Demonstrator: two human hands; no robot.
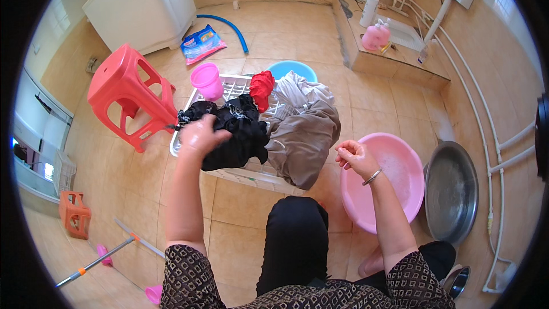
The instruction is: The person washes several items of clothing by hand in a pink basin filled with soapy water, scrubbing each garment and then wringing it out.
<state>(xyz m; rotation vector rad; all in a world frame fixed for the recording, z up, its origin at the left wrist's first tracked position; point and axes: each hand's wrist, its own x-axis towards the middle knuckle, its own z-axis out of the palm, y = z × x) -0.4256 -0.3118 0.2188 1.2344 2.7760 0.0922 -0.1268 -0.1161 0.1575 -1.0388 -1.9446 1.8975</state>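
Observation:
My left hand is over the left end of a heap of black clothing with a white pattern in places. Its thumb points right, and its other fingers are partly hidden, so a grip on the cloth cannot be made out. My right hand, with a bracelet at the wrist, hovers by the left rim of a pink basin of sudsy water. Its fingers are curled, with nothing visible in them. A white plastic rack bears the black heap, a grey-brown garment, a white garment, a red cloth and a pink bucket.
A red plastic stool stands left of the rack, a blue basin behind it. A metal basin leans at right. Farther back are a white washing machine, a blue hose and a tiled step. A squeegee lies lower left.

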